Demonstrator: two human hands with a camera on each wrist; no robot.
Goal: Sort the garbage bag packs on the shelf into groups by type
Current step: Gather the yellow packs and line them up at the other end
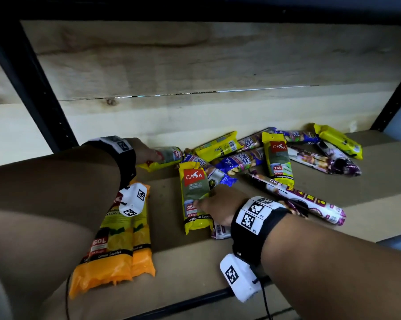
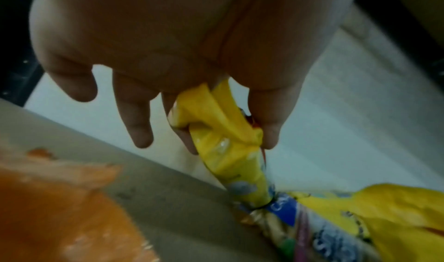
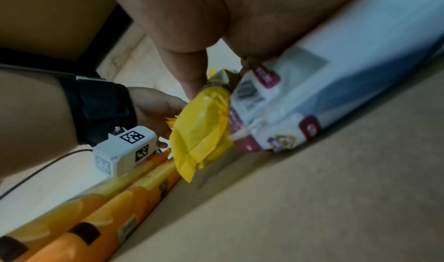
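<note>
Brown shelf board, backed by pale wood planks, is carrying a scatter of garbage bag packs. Closest to the front, a yellow 25L pack is lying with its long axis running front to back, and the right hand is pinching its right edge, thumb and fingers curled on the wrapper. Further back and to the left, the left hand is pinching the crumpled end of a second yellow 25L pack between thumb and forefinger, its other fingers hanging loosely; that pack is lying crosswise, its far end tucked against the pile.

Both gripped packs look to be the same type, so they are probably heading for one group. Just left of them, under the left forearm, two orange 60L packs are already lying side by side, lengthwise. A white and purple pack is sitting half under the right hand's pack, touching it, and may drag along. Blue packs, more yellow ones and further white and purple packs are overlapping to the right and behind.
</note>
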